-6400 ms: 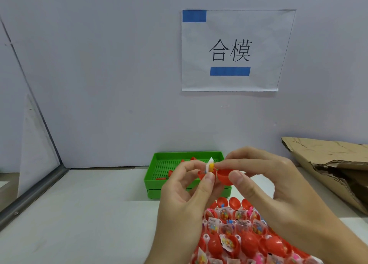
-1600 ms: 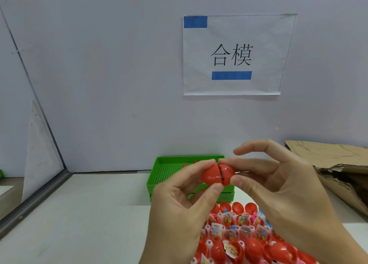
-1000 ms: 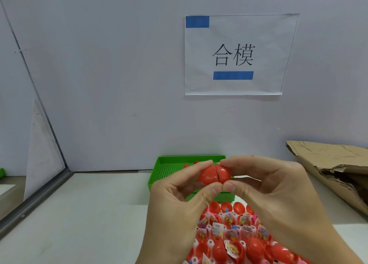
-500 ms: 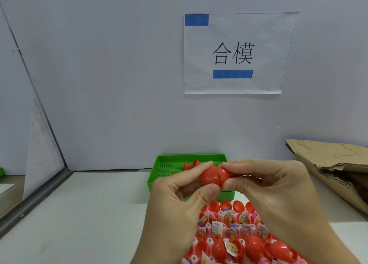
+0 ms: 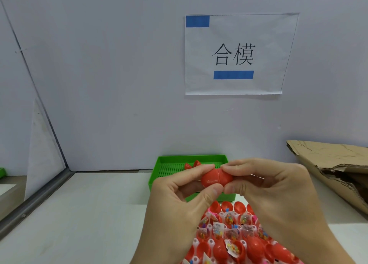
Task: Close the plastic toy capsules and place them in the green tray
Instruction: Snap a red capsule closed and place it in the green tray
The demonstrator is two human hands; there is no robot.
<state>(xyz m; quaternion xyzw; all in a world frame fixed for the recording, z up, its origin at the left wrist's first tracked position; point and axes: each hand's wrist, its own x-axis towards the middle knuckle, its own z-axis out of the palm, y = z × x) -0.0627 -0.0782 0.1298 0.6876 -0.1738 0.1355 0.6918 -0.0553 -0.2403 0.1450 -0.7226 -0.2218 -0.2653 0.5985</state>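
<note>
right now we hold a red capsule [image 5: 216, 177] in front of us with both hands, above the near edge of the green tray [image 5: 157, 170]. our left hand [image 5: 179, 208] pinches the left half between the thumb below and the forefinger on top; our right hand [image 5: 272, 194] pinches the right half the same way, thumb tip under it and forefinger over it. so each grip is closed on the capsule, with only the fingertips touching it, and the two thumb tips nearly meet beneath it. the two halves sit together with a thin seam showing between them; whether they are fully snapped we cannot tell.

the green tray stands on the white worktop [image 5: 89, 214] against the back wall, and a couple of red pieces [image 5: 192, 164] lie inside it near its far left part. below our hands, at the near edge of the view, lies a pile of open red capsule halves [image 5: 235, 238], many with small packets of coloured bits in them. a torn piece of brown cardboard [image 5: 334, 164] lies on the right side of the worktop. on the wall above hangs a white paper sign [image 5: 239, 54] with black characters and two blue strips.
</note>
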